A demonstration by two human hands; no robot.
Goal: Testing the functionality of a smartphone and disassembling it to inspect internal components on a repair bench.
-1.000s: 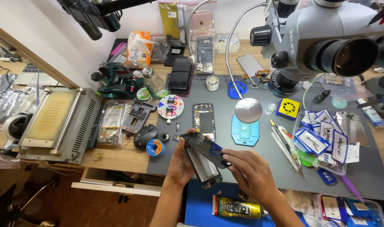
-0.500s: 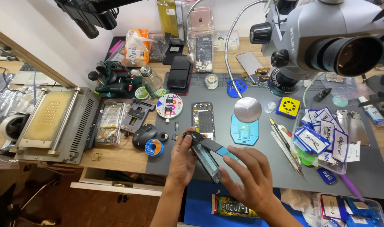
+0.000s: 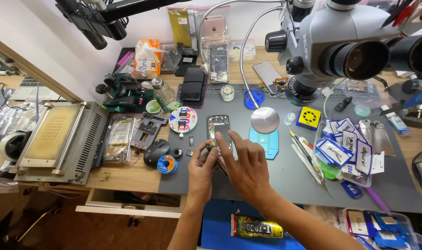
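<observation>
Grey mat point(image 3: 285, 185); yellow square block point(image 3: 309, 117)

A thin, dark, flat phone part point(image 3: 221, 167) is held on edge between both hands just above the grey mat, so only a narrow sliver of it shows between the fingers. It is mostly hidden by the right hand point(image 3: 245, 166) and left hand point(image 3: 202, 172).
</observation>
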